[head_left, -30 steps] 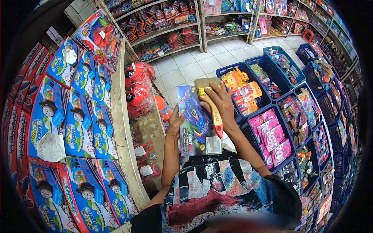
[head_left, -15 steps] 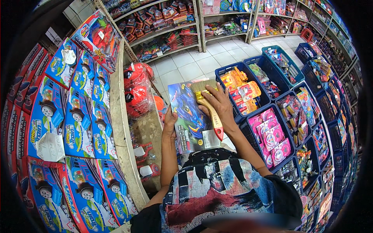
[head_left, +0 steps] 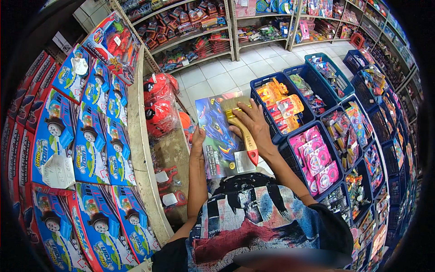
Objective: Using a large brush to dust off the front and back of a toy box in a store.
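A flat box [head_left: 216, 154] with dark blue and purple artwork is held up in front of my chest. My left hand [head_left: 197, 144] is closed on the box's left edge, its thumb showing along the side. Across the upper right of the box lies a wide paintbrush [head_left: 248, 141] with pale bristles, a wooden handle and a red tip pointing toward me. My right hand [head_left: 255, 126] grips this brush near its metal band, fingers over the top. The bristles appear to rest on the box's printed face.
Boxed toy trains [head_left: 90, 149] stand stacked at the left beside a worn shelf edge [head_left: 138, 149]. Red bagged toys [head_left: 158, 113] sit just left of the box. At right are blue baskets [head_left: 283, 147] of packaged toys. Stocked shelves [head_left: 195, 34] stand beyond the tiled floor [head_left: 213, 75].
My right hand and the paintbrush have shifted slightly left and toward me over the box. My left hand keeps its hold on the edge.
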Demonstrator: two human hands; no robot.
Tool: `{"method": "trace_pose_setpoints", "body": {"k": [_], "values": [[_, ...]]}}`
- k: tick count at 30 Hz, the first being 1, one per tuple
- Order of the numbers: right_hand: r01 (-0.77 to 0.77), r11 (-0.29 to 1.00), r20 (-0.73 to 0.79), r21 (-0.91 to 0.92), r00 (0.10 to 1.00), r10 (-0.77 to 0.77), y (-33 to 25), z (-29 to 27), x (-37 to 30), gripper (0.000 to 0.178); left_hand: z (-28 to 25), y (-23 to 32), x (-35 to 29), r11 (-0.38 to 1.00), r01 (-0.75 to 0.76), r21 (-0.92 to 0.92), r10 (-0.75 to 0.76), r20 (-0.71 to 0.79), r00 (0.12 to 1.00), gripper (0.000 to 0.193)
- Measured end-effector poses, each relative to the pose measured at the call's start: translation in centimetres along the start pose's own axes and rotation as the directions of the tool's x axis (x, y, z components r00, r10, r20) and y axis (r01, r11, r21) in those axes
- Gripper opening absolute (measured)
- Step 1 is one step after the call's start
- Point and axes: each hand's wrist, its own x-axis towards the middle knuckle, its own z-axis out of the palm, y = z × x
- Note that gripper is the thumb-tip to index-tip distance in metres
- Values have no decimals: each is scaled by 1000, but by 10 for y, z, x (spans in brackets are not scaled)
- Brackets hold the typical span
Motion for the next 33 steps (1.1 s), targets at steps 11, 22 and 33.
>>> {"method": "trace_pose_setpoints", "body": {"k": [11,22,33], "values": [[27,999,61,24,998,-28,-5,0,0,48,11,-7,1,1000,-3,-3,3,64,998,96],[144,975,213,167,961,-178,-18,3,-6,49,-1,-10,5,999,33,-17,-33,28,999,98],[146,971,216,189,958,-187,-23,8,-9,50,8,-12,-1,999,40,21,-41,29,999,99]]}}
